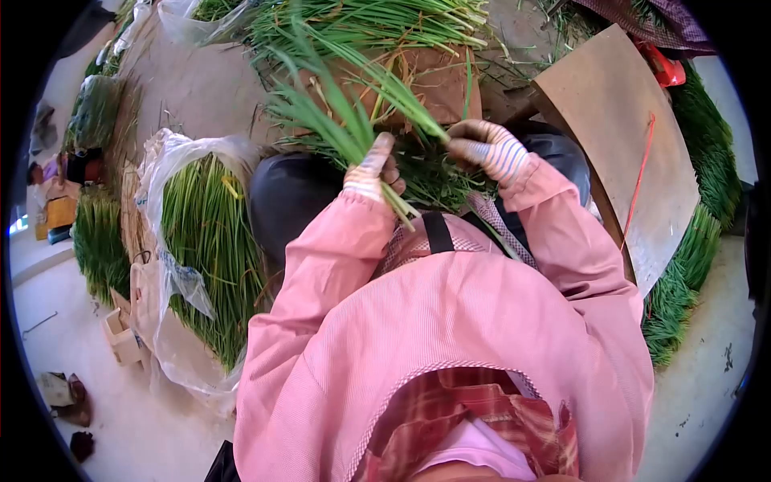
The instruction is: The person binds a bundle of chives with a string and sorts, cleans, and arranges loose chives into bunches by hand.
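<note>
My left hand point(373, 169), in a striped work glove, is closed around a small bunch of garlic chives point(341, 128). Their cut ends stick out below the fist and the leaves fan up and away. Pinched in the fingers of my right hand point(488, 150), also gloved, are the pale ends of a few more chives point(401, 98), whose leaves stretch toward the upper left. Both hands are above my lap, where loose green trimmings point(442, 178) lie. Just beyond, a large pile of chives point(369, 24) rests by a brown board point(450, 76).
On the left stands an open plastic bag point(157, 189) packed with chives point(207, 241). A tan board point(618, 136) with a red string point(640, 173) leans at my right, beside more bundled chives point(683, 281). Another person point(60, 177) is at far left.
</note>
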### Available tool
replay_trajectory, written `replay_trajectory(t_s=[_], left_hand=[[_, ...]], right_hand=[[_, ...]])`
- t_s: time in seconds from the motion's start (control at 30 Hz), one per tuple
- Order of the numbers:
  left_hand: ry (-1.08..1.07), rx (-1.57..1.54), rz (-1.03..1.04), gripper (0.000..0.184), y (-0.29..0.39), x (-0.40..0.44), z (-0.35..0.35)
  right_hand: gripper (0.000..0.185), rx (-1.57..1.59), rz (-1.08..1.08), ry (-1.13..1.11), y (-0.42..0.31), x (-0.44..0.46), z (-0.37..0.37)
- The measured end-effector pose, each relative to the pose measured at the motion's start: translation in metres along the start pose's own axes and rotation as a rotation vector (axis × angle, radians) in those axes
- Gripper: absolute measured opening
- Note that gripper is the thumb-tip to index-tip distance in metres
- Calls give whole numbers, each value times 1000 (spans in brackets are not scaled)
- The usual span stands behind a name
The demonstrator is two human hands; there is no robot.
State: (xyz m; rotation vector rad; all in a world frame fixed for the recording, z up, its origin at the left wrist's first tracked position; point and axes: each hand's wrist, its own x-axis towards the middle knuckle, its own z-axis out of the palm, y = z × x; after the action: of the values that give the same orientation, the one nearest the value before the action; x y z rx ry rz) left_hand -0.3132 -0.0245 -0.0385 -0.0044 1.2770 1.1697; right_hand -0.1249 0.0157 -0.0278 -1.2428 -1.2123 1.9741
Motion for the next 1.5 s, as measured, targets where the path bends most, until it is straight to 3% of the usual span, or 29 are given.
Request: replay_trajectory(t_s=[0.03,0.1,0.17,0.27,0.4,0.53,0.57,0.63,0.7,0.8,0.83,0.9,0.97,1.03,1.2,1.3,1.37,1.43,1.47,1.5], left_hand=[[27,64,-13,23,-4,2,2],[8,144,-20,20,0,-5,9],[-54,223,5,27,2,5,2],[-94,204,64,26,-2,5,-3],[13,172,228,23,1,2,-8],[54,222,394,24,15,7,-18],[10,286,628,25,27,27,-32],[8,55,515,25,43,13,-29],[-89,-14,461,21,66,5,-34],[-591,-93,336,21,86,8,-48],[-592,-139,298,21,82,9,-45],[-661,-167,175,20,71,13,-35],[-715,-148,121,25,52,23,-32],[-694,-25,64,32,40,28,-34],[-527,15,132,42,23,14,-40],[-598,-89,62,41,13,25,-51],[-471,-55,123,29,9,22,-48],[-357,56,295,25,14,20,-42],[-267,90,331,22,21,25,-44],[-174,123,366,21,31,31,-50]], right_hand=[[19,-29,21,-67,3,-4,9],[18,-106,-169,-162,30,2,21],[15,-2,1,-197,30,0,31],[18,133,54,-83,26,10,42],[20,297,118,13,31,25,50],[21,-439,-8,31,47,54,42],[28,-795,-83,17,36,48,38],[36,-1254,-37,-69,34,40,28],[42,-1481,203,-330,24,27,10],[47,-1225,112,-154,19,29,-13],[47,-961,1,-135,16,33,-8],[45,-133,8,-234,2,29,17],[43,128,133,-373,-10,28,40],[34,130,124,-201,-2,34,57],[18,108,55,-173,7,28,63],[12,69,-10,-153,18,34,68],[13,45,-70,-69,31,43,70],[23,-340,-183,-19,39,50,63],[16,-505,-66,-38,38,49,59],[22,-716,-57,-87,35,47,52]])
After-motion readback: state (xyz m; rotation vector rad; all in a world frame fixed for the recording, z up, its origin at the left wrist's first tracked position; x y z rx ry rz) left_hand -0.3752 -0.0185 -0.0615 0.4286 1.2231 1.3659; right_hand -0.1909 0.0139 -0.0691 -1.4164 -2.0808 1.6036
